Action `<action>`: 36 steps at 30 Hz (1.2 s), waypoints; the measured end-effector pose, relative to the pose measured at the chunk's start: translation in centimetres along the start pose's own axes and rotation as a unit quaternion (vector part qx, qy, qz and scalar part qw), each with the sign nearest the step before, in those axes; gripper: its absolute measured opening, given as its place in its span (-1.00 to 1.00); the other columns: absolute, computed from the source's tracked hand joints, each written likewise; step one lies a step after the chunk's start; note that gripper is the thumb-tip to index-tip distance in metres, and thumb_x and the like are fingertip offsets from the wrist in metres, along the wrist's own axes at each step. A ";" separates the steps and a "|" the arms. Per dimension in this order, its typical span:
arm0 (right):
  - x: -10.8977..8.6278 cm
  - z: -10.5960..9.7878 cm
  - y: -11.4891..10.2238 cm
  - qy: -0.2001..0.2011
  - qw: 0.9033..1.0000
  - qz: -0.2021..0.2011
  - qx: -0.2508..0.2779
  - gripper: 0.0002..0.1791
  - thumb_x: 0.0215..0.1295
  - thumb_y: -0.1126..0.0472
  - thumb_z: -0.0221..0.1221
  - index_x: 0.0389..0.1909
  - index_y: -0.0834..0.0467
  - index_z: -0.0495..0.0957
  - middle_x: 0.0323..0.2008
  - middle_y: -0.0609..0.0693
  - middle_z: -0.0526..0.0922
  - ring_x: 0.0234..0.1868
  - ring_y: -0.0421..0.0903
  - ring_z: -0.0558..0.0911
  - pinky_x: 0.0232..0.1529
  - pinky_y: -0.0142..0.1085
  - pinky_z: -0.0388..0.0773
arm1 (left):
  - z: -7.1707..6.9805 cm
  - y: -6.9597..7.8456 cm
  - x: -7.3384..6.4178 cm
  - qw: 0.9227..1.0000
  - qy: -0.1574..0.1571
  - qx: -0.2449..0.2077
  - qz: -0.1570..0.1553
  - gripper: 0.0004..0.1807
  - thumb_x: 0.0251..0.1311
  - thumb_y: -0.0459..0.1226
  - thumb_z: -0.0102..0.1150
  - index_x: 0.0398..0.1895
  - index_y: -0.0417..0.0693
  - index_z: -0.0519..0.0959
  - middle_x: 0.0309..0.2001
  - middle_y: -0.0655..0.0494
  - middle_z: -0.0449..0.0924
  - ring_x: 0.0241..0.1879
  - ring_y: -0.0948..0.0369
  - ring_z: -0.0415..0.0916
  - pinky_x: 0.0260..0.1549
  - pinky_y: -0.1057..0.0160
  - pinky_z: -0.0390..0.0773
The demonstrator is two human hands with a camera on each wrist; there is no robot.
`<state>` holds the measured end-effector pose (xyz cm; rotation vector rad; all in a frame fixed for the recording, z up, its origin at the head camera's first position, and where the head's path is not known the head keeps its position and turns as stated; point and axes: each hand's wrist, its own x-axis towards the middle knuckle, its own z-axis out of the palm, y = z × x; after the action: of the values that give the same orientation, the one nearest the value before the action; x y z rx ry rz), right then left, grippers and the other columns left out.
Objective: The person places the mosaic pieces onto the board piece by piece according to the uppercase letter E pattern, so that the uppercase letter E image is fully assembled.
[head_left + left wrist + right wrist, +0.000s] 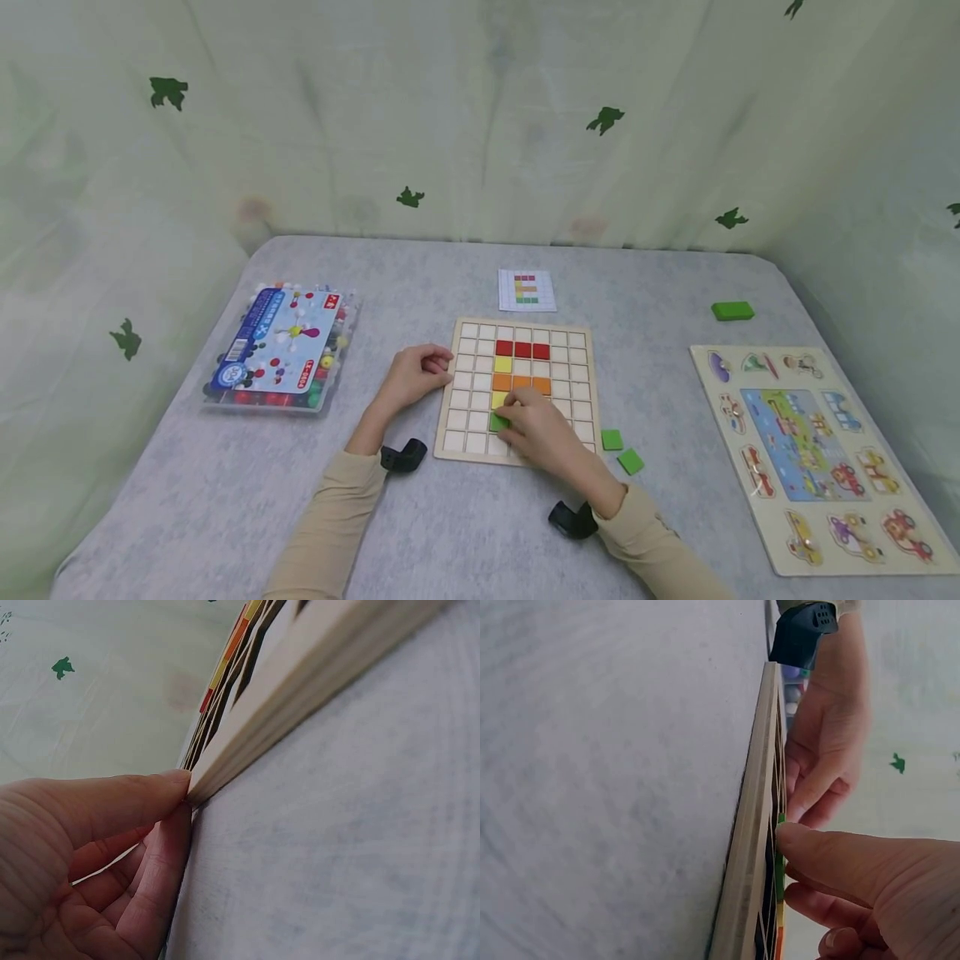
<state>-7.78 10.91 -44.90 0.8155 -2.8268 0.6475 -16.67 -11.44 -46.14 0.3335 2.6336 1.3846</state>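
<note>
A wooden grid board lies mid-table in the head view. Three red tiles, a yellow tile, three orange tiles and another yellow tile sit in its cells. My left hand holds the board's left edge between thumb and fingers, seen close in the left wrist view. Over the board's lower part, my right hand pinches a green tile at a cell below the yellow one. Two loose green tiles lie right of the board.
A patterned card lies behind the board. A clear box of coloured pieces stands left. On the right are a wooden picture puzzle and a green block. Both wrists wear black devices.
</note>
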 end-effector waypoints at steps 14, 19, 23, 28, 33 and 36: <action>-4.4 -3.3 2.4 0.055 0.994 0.089 -0.028 -0.74 -0.04 0.33 0.37 -0.24 0.21 0.69 -0.27 0.00 0.61 -0.20 -0.10 0.55 -0.22 -0.27 0.55 | 0.1 0.2 -0.2 1.000 -0.005 0.001 -0.001 -0.68 0.00 -0.37 0.31 -0.12 -0.26 0.59 -0.30 -0.11 0.64 -0.35 0.21 0.55 -0.33 0.35 0.51; -6.6 -5.3 4.1 0.053 0.988 0.137 -0.054 -0.74 -0.03 0.31 0.37 -0.24 0.24 0.68 -0.30 0.01 0.61 -0.25 -0.11 0.55 -0.31 -0.28 0.53 | 0.1 0.1 -0.2 1.000 -0.005 -0.006 0.002 -0.68 0.02 -0.36 0.30 -0.11 -0.26 0.59 -0.28 -0.12 0.65 -0.35 0.23 0.55 -0.32 0.35 0.51; -8.4 -6.6 5.1 0.057 0.983 0.164 -0.056 -0.76 -0.03 0.30 0.37 -0.27 0.25 0.68 -0.36 0.03 0.60 -0.32 -0.12 0.54 -0.38 -0.31 0.50 | 0.1 0.0 -0.2 1.000 -0.004 -0.009 0.006 -0.68 0.02 -0.37 0.29 -0.11 -0.27 0.59 -0.28 -0.13 0.64 -0.36 0.24 0.55 -0.33 0.37 0.51; -9.9 -7.4 5.6 0.047 0.973 0.222 -0.037 -0.79 0.03 0.27 0.33 -0.28 0.25 0.68 -0.38 0.03 0.61 -0.37 -0.14 0.51 -0.44 -0.37 0.41 | 0.0 0.0 -0.1 1.000 0.005 -0.006 0.009 -0.69 0.01 -0.40 0.29 -0.12 -0.29 0.59 -0.29 -0.14 0.64 -0.36 0.22 0.55 -0.35 0.39 0.50; -10.9 -7.4 5.8 0.057 0.972 0.225 -0.035 -0.80 0.00 0.30 0.34 -0.31 0.27 0.69 -0.42 0.05 0.64 -0.46 -0.17 0.46 -0.51 -0.42 0.34 | 0.0 0.0 -0.2 1.000 0.005 -0.004 0.006 -0.69 0.01 -0.39 0.29 -0.13 -0.29 0.59 -0.29 -0.14 0.64 -0.36 0.22 0.55 -0.36 0.39 0.49; -11.3 -7.2 5.9 0.059 0.972 0.227 -0.034 -0.81 -0.01 0.30 0.35 -0.32 0.27 0.69 -0.43 0.05 0.65 -0.49 -0.20 0.43 -0.54 -0.44 0.29 | 0.0 0.1 -0.2 1.000 0.005 -0.004 0.006 -0.70 0.02 -0.39 0.29 -0.13 -0.29 0.59 -0.29 -0.14 0.64 -0.36 0.22 0.55 -0.37 0.39 0.49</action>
<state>-1.35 24.00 -43.26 0.1053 -2.9166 0.6195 -16.44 -11.44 -46.01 0.3431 2.6386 1.4030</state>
